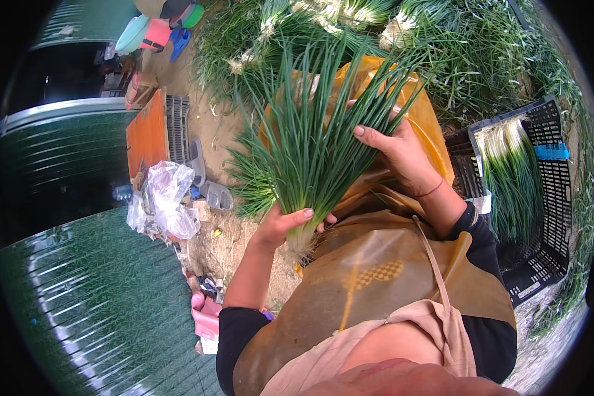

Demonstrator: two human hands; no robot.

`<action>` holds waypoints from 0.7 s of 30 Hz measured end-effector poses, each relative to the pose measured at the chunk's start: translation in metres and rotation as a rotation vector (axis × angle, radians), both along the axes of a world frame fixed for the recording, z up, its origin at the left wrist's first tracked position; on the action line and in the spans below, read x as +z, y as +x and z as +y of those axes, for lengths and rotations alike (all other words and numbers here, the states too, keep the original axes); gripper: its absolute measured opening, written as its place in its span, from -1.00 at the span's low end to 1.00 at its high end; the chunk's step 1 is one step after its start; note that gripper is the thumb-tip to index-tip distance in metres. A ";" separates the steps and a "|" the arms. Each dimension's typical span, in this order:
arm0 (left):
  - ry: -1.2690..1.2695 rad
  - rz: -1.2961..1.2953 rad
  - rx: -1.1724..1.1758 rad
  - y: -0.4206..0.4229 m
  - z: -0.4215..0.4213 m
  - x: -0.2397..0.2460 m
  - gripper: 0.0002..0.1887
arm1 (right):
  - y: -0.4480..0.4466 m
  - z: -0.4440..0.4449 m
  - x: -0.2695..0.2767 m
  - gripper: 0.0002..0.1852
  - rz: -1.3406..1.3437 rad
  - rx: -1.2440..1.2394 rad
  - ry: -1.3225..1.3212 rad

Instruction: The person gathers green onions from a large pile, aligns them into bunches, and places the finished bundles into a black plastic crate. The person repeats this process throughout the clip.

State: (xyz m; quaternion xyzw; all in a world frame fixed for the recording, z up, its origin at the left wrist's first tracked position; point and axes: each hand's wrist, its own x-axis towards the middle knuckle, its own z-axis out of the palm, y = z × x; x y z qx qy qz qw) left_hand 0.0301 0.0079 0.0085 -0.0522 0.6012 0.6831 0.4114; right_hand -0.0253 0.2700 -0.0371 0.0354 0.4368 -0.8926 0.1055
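Observation:
A bunch of green onions (312, 163) spreads its leaves upward in front of me, with its white, rooted ends low down. My left hand (287, 225) is closed around the bunch just above the roots, thumb on top. My right hand (401, 151) grips leaves on the right side of the same bunch, thumb showing and most fingers hidden behind the leaves. Beneath the bunch lies a yellow-brown waterproof apron (366, 277) over my lap. More green onion leaves (252, 185) show to the left of the held bunch.
On the right stands a black plastic crate (557, 198) holding bundled green onions (510, 173). Loose onions and green leaves (475, 64) cover the ground ahead. To the left are a clear plastic bag (171, 195), grey slippers (215, 193), an orange board (148, 131) and blue-green and pink basins (133, 34).

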 end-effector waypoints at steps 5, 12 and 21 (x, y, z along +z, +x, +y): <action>-0.031 0.010 0.010 0.003 -0.002 0.005 -0.52 | -0.015 0.001 -0.001 -0.53 0.042 0.018 -0.001; 0.036 -0.075 0.058 0.009 -0.004 0.009 -0.57 | -0.024 -0.002 -0.006 -0.65 -0.008 -0.121 -0.156; 0.120 -0.135 0.114 0.009 -0.025 0.002 -0.40 | -0.053 0.020 -0.003 -0.77 0.080 -0.231 -0.213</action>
